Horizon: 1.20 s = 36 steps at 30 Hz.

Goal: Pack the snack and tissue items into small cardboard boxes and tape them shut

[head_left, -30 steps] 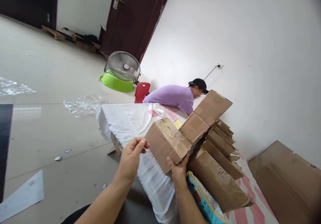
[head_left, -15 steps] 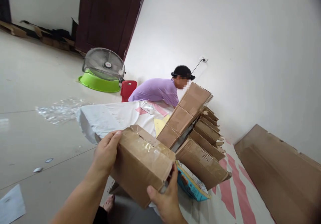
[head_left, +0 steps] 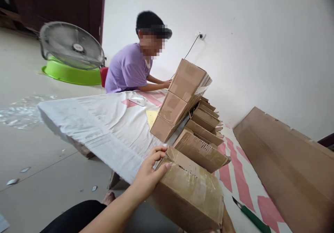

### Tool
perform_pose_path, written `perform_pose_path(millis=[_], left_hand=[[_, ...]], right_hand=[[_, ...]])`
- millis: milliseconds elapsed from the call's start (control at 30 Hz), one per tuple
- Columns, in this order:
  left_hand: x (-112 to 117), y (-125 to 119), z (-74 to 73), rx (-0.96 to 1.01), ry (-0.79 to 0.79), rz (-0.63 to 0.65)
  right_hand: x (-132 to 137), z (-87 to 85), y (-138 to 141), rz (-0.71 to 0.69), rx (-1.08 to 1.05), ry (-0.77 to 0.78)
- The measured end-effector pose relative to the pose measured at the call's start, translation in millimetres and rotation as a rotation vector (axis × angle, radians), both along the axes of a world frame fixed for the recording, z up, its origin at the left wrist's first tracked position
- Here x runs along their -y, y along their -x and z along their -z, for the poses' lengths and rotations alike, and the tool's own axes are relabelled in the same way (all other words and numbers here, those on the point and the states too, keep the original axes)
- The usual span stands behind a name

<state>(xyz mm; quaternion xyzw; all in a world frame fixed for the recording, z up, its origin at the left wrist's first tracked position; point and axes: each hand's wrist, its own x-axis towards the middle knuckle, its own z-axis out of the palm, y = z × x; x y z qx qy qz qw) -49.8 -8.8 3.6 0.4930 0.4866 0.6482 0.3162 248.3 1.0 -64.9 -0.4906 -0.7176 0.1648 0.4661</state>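
Observation:
A closed brown cardboard box (head_left: 191, 184) with clear tape along its top is held between my hands at the near edge of the cloth-covered table. My left hand (head_left: 152, 170) grips its far left corner, thumb on top and fingers over the edge. My right hand (head_left: 227, 219) is at the box's right end; its fingers are mostly hidden behind the cardboard. Just beyond lies another box (head_left: 200, 147), in front of several opened cartons (head_left: 206, 118). A green-handled knife (head_left: 254, 219) with its blade out lies on the cloth to the right.
Across the table (head_left: 86, 118) a person in a purple shirt (head_left: 127, 67) sits behind tall stacked boxes (head_left: 172, 106). A white mouse-like object (head_left: 138, 100) rests on the cloth. A large cardboard sheet (head_left: 284, 170) stands at right. A fan (head_left: 75, 46) sits over a green basin (head_left: 71, 73).
The held box has moved right and down in view, toward the table. The knife now shows, while the blue bag is out of sight. The other person has raised their head and torso.

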Motion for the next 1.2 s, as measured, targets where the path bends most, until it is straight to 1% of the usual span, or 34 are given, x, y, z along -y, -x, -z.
perform_pose_path(millis=[67, 133, 167, 233, 300, 333, 400, 433, 500, 567, 633, 700, 733, 800, 867, 933, 967, 1033, 1067, 1133, 1200], left_hand=[[-4.0, 0.0, -1.0, 0.006, 0.009, 0.054], [-6.9, 1.6, -4.3, -0.010, 0.026, 0.103], [-8.1, 2.3, -6.0, -0.019, 0.034, 0.121], [-10.5, 2.8, -7.7, -0.034, 0.042, 0.139], [-12.9, 2.5, -6.1, -0.055, 0.038, 0.139], [-14.0, 2.3, -4.1, -0.068, 0.032, 0.140], [-15.5, 2.3, 1.1, -0.091, 0.016, 0.149], [-15.8, 2.5, 3.6, -0.100, 0.009, 0.158], [-15.4, 3.3, 7.3, -0.112, 0.002, 0.177], [-14.0, 4.0, 8.6, -0.119, 0.006, 0.181], [-12.3, 4.5, 7.6, -0.123, 0.015, 0.186], [-10.8, 4.7, 4.9, -0.124, 0.021, 0.189], [-10.1, 4.8, 3.1, -0.125, 0.021, 0.190], [-8.9, 5.0, -1.0, -0.123, 0.027, 0.192], [-7.7, 5.3, -5.0, -0.116, 0.036, 0.204], [-6.7, 5.6, -8.1, -0.098, 0.038, 0.217], [-6.2, 5.6, -9.1, -0.088, 0.034, 0.221], [-5.5, 5.5, -10.1, -0.074, 0.020, 0.225], [-5.2, 5.4, -10.3, -0.071, 0.014, 0.225], [-4.8, 5.2, -10.5, -0.071, 0.005, 0.223], [-4.6, 5.0, -10.7, -0.077, 0.000, 0.221]], right_hand=[[-12.4, -3.6, -36.6, -0.030, 0.025, 0.090], [-30.3, -8.0, -79.5, 0.028, 0.147, 0.182], [-39.9, -9.3, -102.1, 0.078, 0.254, 0.227], [-56.6, -8.2, -146.0, 0.267, 0.405, 0.182], [-66.9, -1.9, -183.6, 0.431, 0.500, 0.155], [-69.5, 2.4, -198.5, 0.451, 0.523, 0.160], [-72.2, 10.6, -218.4, 0.427, 0.542, 0.174], [-73.4, 13.4, -223.3, 0.394, 0.539, 0.181], [-77.3, 14.1, -223.1, 0.334, 0.508, 0.181], [-82.8, 6.1, -210.2, 0.297, 0.451, 0.150], [-86.5, -12.3, -185.5, 0.279, 0.402, 0.117], [-84.8, -40.5, -150.2, 0.251, 0.389, 0.111], [-81.6, -57.4, -129.4, 0.199, 0.398, 0.086], [-72.2, -93.8, -83.8, 0.084, 0.401, -0.062], [-62.3, -128.6, -36.8, -0.129, 0.474, -0.152], [-55.1, -156.6, 6.9, -0.415, 0.674, -0.185], [-52.8, -166.9, 26.4, -0.572, 0.790, -0.218], [-50.2, -180.0, 58.7, -0.662, 0.965, -0.320], [-49.3, -183.3, 71.5, -0.669, 1.042, -0.374], [-47.7, -186.0, 90.2, -0.624, 1.163, -0.479], [-45.9, -186.9, 101.0, -0.579, 1.237, -0.564]])
